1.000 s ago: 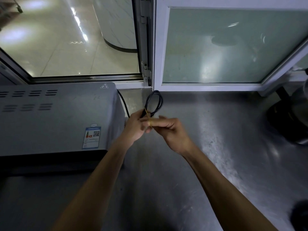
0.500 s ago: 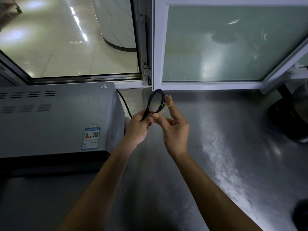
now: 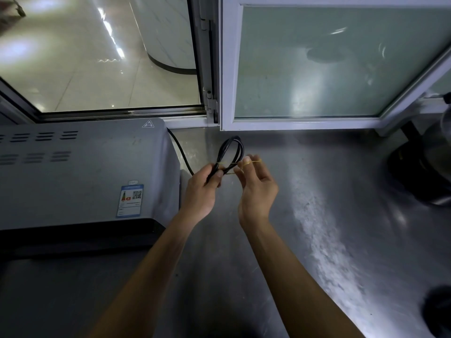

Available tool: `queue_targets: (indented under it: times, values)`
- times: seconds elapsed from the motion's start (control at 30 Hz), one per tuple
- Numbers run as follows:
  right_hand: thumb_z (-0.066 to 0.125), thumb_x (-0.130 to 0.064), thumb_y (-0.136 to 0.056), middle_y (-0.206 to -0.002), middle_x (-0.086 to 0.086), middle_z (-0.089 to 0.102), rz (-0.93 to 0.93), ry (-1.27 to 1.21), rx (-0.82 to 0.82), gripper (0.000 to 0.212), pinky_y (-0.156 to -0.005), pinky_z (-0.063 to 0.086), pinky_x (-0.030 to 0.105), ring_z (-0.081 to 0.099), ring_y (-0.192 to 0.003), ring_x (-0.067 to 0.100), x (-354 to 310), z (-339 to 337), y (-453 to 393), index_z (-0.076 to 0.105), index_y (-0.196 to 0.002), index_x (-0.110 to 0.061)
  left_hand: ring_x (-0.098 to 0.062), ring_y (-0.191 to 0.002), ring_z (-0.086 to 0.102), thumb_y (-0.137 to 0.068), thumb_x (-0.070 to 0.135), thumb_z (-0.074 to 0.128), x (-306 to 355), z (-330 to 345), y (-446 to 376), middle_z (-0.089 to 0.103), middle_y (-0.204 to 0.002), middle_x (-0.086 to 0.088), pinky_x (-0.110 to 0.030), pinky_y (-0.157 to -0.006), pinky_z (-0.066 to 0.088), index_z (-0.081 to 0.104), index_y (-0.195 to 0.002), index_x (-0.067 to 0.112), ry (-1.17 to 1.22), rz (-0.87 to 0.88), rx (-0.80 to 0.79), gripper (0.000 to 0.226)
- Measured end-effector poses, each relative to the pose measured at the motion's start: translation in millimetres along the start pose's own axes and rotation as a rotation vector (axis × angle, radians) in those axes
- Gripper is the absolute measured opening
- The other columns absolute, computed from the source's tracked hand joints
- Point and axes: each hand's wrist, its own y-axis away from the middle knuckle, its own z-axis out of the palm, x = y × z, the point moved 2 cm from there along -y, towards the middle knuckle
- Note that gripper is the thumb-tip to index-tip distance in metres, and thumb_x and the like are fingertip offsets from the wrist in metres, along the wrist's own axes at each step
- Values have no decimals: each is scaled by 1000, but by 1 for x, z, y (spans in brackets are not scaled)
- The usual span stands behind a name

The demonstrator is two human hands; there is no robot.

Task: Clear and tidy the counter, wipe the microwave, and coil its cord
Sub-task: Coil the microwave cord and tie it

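A grey microwave [image 3: 80, 172] stands at the left on the steel counter [image 3: 317, 215]. Its black cord [image 3: 231, 150] runs from behind the right rear corner and is folded into a small coil. My left hand [image 3: 201, 191] grips the coil at its lower end, with the loop sticking up above the fingers. My right hand [image 3: 256, 189] is just right of it, with a thin yellow rubber band [image 3: 253, 162] hooked over its raised fingers and stretched leftward across the coil. The cord's plug is hidden.
A white-framed window [image 3: 227, 69] with frosted glass rises behind the counter, hinged open beside a clear pane. A dark round appliance base [image 3: 419, 176] sits at the right edge, and another dark object [image 3: 439, 311] lies at the lower right corner.
My right hand has turned and pulled to the right, stretching the rubber band farther across the coil. My left hand keeps its grip on the cord, shifted only slightly.
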Motion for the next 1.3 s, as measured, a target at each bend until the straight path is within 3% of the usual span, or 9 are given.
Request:
queue_targets:
  times: [0.17, 0.3, 0.4, 0.5, 0.63, 0.77, 0.97, 1.2, 1.3]
  values:
    - [68, -10, -93, -74, 1, 63, 106, -28, -69, 8, -87, 54, 31, 61, -75, 13, 3, 2, -8, 71, -89, -5, -5, -70, 57, -103, 25, 48, 7, 1, 8, 60, -75, 7, -25, -65, 46, 63, -105, 21, -95, 55, 20, 15]
    - [70, -22, -92, -78, -1, 68, 178, 29, -79, 14, -89, 52, 30, 63, -79, 11, 7, -5, -9, 75, -87, -10, -12, -74, 60, -104, 25, 48, 6, 1, 9, 61, -77, 4, -35, -69, 50, 62, -101, 25, -109, 65, 17, 14]
    - [65, -46, -91, -99, -7, 76, 216, 219, -90, 36, -90, 54, 33, 67, -100, 12, 11, -15, -4, 76, -101, -13, -9, -71, 55, -104, 24, 47, 3, -1, 10, 57, -74, 9, -32, -69, 46, 60, -96, 25, -42, 66, 48, 15]
    - [61, -56, -90, -102, -8, 76, 167, 393, -113, 44, -91, 56, 39, 67, -101, 11, 9, -20, 1, 77, -105, -18, -8, -71, 54, -104, 23, 47, 3, -2, 12, 55, -73, 10, -29, -67, 44, 60, -96, 22, -50, 79, 7, 15]
    - [61, -53, -92, -93, -9, 75, 84, 464, -154, 39, -95, 56, 41, 68, -98, 8, -6, -17, -1, 77, -101, -18, -23, -74, 57, -104, 21, 47, 5, -6, 15, 59, -77, -4, -39, -68, 48, 59, -95, 21, -126, 106, -62, 15]
    - [57, -50, -96, -88, -5, 72, -22, 550, -238, 40, -87, 54, 36, 65, -84, -3, -15, -13, -2, 74, -96, -14, -21, -71, 56, -103, 19, 47, 6, -10, 14, 57, -74, 1, -42, -69, 48, 57, -90, 21, -160, 123, -113, 17]
    - [57, -53, -94, -93, -12, 74, -88, 626, -263, 37, -88, 57, 34, 67, -91, -1, -24, -7, -12, 73, -102, -20, -25, -62, 50, -103, 22, 47, 0, -13, 14, 54, -68, -7, -48, -61, 43, 57, -89, 12, -230, 193, -164, 20]
    - [58, -50, -96, -90, -8, 74, -144, 739, -362, 35, -71, 50, 12, 67, -86, 1, -29, -12, -22, 74, -96, -18, -12, -52, 44, -100, 22, 51, -1, -14, 11, 44, -58, 9, -29, -50, 34, 60, -90, 14, -357, 345, -181, 16]
    - [58, -48, -96, -89, -4, 74, -157, 836, -430, 35, -68, 50, 12, 67, -84, 5, -31, -14, -27, 74, -94, -17, -13, -52, 44, -99, 20, 53, -3, -13, 11, 42, -57, 9, -25, -52, 30, 59, -85, 14, -440, 390, -179, 17]
